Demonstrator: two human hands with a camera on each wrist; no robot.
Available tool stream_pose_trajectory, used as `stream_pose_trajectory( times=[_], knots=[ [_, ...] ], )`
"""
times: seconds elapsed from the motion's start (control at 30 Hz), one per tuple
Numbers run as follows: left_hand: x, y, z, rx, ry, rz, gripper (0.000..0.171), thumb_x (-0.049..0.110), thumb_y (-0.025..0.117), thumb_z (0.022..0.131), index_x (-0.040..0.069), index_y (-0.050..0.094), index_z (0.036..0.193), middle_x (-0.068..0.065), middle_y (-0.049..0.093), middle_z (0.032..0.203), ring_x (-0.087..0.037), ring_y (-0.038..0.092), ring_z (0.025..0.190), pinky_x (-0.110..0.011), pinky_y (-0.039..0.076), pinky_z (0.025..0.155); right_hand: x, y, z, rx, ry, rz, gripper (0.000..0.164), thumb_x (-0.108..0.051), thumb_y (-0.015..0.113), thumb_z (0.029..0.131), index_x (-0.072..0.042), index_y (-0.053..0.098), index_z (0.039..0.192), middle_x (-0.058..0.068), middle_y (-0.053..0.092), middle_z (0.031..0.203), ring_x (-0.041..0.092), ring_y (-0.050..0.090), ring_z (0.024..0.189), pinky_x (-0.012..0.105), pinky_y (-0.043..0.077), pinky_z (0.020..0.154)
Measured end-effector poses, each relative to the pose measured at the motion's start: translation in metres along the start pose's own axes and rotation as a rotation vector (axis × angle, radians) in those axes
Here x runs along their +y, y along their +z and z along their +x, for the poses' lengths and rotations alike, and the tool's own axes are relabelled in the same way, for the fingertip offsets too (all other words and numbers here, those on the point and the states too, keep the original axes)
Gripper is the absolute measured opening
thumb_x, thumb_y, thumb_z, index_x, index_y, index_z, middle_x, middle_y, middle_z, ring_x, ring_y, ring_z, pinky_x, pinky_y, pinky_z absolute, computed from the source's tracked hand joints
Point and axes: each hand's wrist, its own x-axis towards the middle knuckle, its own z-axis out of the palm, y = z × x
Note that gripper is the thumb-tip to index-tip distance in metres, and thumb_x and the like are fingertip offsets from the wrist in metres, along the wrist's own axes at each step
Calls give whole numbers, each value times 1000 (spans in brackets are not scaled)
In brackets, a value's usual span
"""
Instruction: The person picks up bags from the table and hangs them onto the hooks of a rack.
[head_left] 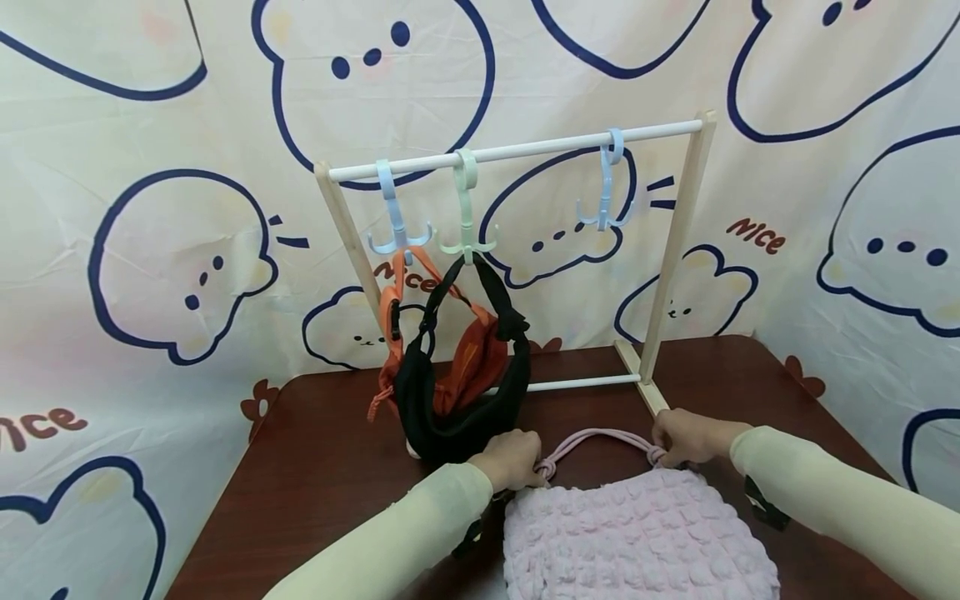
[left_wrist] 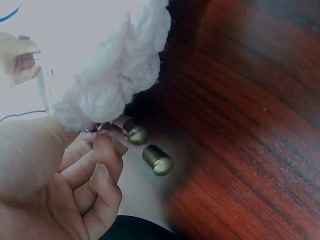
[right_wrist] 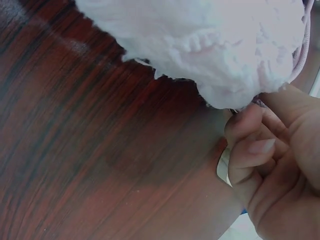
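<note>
A pale pink puffy handbag stands at the table's near side, its pink cord handle arching above the top edge. My left hand pinches the bag's top left corner, where the handle is knotted. In the left wrist view, two metal-tipped cord ends stick out past the fingertips. At the top right corner, my right hand pinches the bag by the other handle knot. Seen from the right wrist, the thumb and fingers curl under the puffy fabric, which hides part of the grip.
Behind the bag stands a wooden rack with a white rail. A black bag hangs from a green hook, close beside my left hand. An orange bag hangs from a blue hook. Another blue hook is further right.
</note>
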Motion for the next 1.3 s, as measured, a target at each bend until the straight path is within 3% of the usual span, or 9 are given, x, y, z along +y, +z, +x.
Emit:
stream_pose_trajectory(
  times=[0.33, 0.7, 1.3],
  knots=[
    [4, 2, -1, 31, -7, 2, 33, 34, 85, 82, 15, 60, 73, 5, 53, 60, -7, 48, 55, -24, 40, 52, 1, 2, -1, -19, 64, 25, 21, -6, 80, 79, -14, 62, 71, -6, 58, 61, 3, 51, 42, 19, 44, 44],
    [2, 4, -2, 63, 13, 13, 37, 35, 85, 82, 15, 56, 71, 5, 52, 61, -7, 48, 55, -25, 40, 54, 5, 4, 1, -28, 92, 33, 23, -11, 82, 81, -14, 62, 72, -6, 54, 64, 6, 52, 47, 20, 44, 44],
    [4, 6, -4, 69, 11, 44, 36, 37, 84, 83, 15, 57, 73, 5, 54, 61, -6, 49, 55, -25, 41, 54, 8, 6, 1, -21, 34, 55, 27, -11, 81, 83, -14, 57, 71, -6, 54, 62, 2, 51, 41, 20, 45, 41]
  ],
)
